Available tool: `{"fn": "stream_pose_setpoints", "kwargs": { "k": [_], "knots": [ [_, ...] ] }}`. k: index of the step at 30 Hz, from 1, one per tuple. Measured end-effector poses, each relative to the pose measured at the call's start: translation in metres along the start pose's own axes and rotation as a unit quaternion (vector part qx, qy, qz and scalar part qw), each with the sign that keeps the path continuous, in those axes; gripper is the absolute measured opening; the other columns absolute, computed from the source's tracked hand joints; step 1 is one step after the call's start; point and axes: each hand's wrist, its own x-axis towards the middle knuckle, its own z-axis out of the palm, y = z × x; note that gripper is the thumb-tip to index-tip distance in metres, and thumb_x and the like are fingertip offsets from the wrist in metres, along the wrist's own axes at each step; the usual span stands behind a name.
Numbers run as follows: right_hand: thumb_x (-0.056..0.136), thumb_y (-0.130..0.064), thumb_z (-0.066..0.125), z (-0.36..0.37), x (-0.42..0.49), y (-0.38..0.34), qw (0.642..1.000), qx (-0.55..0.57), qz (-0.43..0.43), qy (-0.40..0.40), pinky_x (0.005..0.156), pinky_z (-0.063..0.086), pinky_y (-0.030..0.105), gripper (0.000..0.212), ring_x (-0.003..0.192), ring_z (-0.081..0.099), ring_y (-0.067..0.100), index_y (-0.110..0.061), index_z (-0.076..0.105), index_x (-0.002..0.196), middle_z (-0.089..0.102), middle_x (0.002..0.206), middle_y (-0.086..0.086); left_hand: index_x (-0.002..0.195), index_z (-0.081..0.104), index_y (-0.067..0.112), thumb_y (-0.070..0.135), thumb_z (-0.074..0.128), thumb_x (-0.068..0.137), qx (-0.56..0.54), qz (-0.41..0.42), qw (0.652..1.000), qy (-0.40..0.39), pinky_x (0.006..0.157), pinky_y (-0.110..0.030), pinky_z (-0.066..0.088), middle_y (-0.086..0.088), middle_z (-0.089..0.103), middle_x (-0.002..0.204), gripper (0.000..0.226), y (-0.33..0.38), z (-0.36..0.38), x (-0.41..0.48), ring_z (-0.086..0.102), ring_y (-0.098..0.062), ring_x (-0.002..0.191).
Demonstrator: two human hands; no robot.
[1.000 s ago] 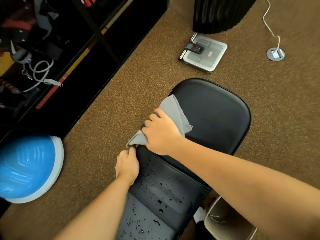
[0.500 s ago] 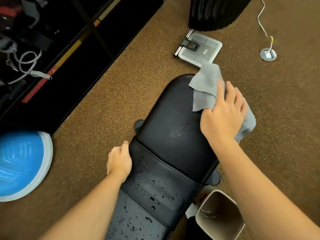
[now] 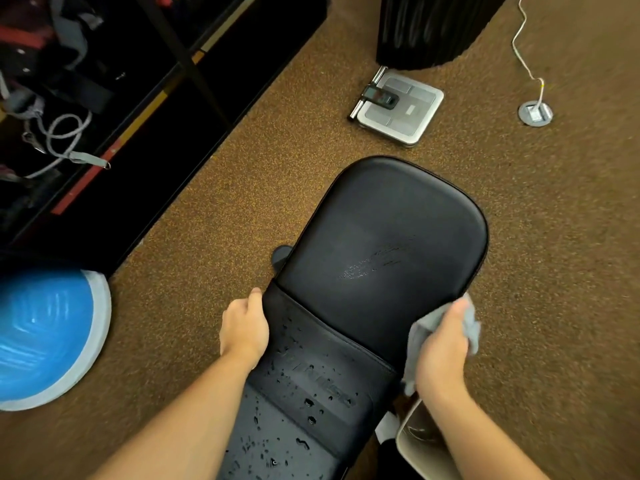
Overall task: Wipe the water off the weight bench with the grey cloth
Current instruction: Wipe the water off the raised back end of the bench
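The right hand [image 3: 441, 355] has come off the far right corner of the weight bench [image 3: 381, 220], where it lay flat on the grey cloth [image 3: 470, 329] half a second back. It is now at the bench's right edge, just beside the seam between the two pads. The cloth is no longer spread out. It is bunched in that hand, with the fingers curled round it and the thumb up on top, and it hangs partly over the side of the pad. The left hand [image 3: 244, 329] has stayed where it was, on the opposite edge at the same seam. It grips the rim with the thumb along the top and the fingers tucked under, out of sight. With the cloth gone from it, the far pad shows a thin wet smear [image 3: 370, 263] across its middle. The near section by the logo is still dotted with water drops [image 3: 306, 403], as it was before. On the brown floor, a blue balance dome [image 3: 45, 334] sits well to the left. A silver scale [image 3: 398, 107] lies beyond the bench's far end, and a beige bin [image 3: 414, 436] stands just under the right forearm.
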Motion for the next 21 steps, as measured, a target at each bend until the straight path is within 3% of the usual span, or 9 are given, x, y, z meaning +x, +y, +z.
{"fn": "stream_pose_setpoints", "kwargs": {
  "k": [2,5,6,8,10,13,16,18,21],
  "knots": [
    [0.111,-0.041,0.029,0.011,0.010,-0.036,0.995,-0.021,-0.097,-0.005,0.106,0.023,0.020,0.052,0.116,0.042,0.013,-0.010,0.040,0.152,0.048,0.132,0.001,0.063,0.053,0.012,0.051,0.039,0.099,0.002,-0.001,1.000,0.002,0.081,-0.049,0.049,-0.012,0.061,0.082,0.055,-0.001,0.000,0.001,0.059,-0.036,0.079],
    [0.097,-0.076,0.017,0.039,0.033,-0.084,0.952,-0.189,-0.239,0.019,0.099,0.035,0.030,0.091,0.115,0.059,0.026,-0.006,0.061,0.135,0.066,0.121,0.016,0.067,0.055,0.011,0.050,0.039,0.100,0.001,-0.001,1.000,0.002,0.085,-0.049,0.048,-0.011,0.061,0.086,0.054,-0.002,0.001,0.001,0.058,-0.036,0.083],
    [0.099,-0.073,0.017,0.047,0.039,-0.092,0.904,-0.286,-0.317,0.031,0.108,0.035,0.037,0.088,0.129,0.052,0.035,-0.007,0.060,0.138,0.061,0.133,0.022,0.067,0.055,0.011,0.048,0.039,0.101,0.000,-0.001,1.000,0.001,0.086,-0.048,0.047,-0.009,0.059,0.085,0.053,-0.001,0.000,0.001,0.057,-0.037,0.084],
    [0.105,-0.057,0.021,0.070,0.046,-0.097,0.735,-0.480,-0.478,0.017,0.121,0.023,0.052,0.072,0.141,0.039,0.040,-0.004,0.057,0.140,0.056,0.141,0.026,0.064,0.050,0.012,0.046,0.039,0.102,-0.001,0.006,1.000,-0.003,0.084,-0.047,0.045,-0.006,0.054,0.079,0.053,0.001,0.000,0.001,0.056,-0.039,0.084],
    [0.102,-0.046,0.031,0.092,0.046,-0.090,0.574,-0.561,-0.596,-0.029,0.122,0.018,0.059,0.062,0.142,0.038,0.043,-0.005,0.052,0.144,0.055,0.142,0.026,0.063,0.049,0.011,0.045,0.038,0.103,0.001,0.008,1.000,-0.008,0.083,-0.048,0.044,-0.007,0.053,0.077,0.053,0.002,-0.001,-0.001,0.056,-0.039,0.084],
    [0.101,-0.048,0.032,0.088,0.035,-0.050,0.412,-0.604,-0.665,-0.151,0.125,0.005,0.058,0.067,0.151,0.026,0.040,-0.011,0.036,0.157,0.042,0.158,0.019,0.063,0.048,0.008,0.044,0.039,0.104,0.002,0.004,1.000,-0.003,0.082,-0.048,0.045,-0.008,0.053,0.075,0.055,0.000,0.000,0.000,0.056,-0.037,0.080],
    [0.097,-0.050,0.042,0.030,0.027,-0.006,0.238,-0.629,-0.682,-0.286,0.126,0.006,0.056,0.067,0.154,0.021,0.036,-0.012,0.046,0.152,0.041,0.160,0.013,0.061,0.048,0.009,0.049,0.038,0.101,-0.004,0.011,1.000,0.003,0.081,-0.049,0.048,-0.011,0.057,0.075,0.057,-0.002,0.002,0.002,0.057,-0.036,0.077],
    [0.091,-0.045,0.047,-0.011,0.041,-0.010,0.197,-0.614,-0.688,-0.334,0.126,0.009,0.052,0.069,0.157,0.016,0.028,-0.017,0.043,0.154,0.031,0.166,0.006,0.062,0.051,0.011,0.050,0.037,0.099,0.007,0.006,1.000,0.005,0.081,-0.049,0.049,-0.013,0.061,0.082,0.056,-0.005,0.003,0.004,0.058,-0.037,0.080],
    [0.087,-0.037,0.057,-0.034,0.070,-0.051,0.238,-0.605,-0.688,-0.321,0.126,0.010,0.047,0.080,0.158,0.012,0.020,-0.020,0.030,0.161,0.016,0.171,-0.004,0.055,0.043,0.014,0.051,0.038,0.099,0.001,0.011,1.000,0.000,0.076,-0.048,0.047,-0.010,0.057,0.072,0.058,-0.005,0.002,0.004,0.057,-0.037,0.073]
  ]
}}
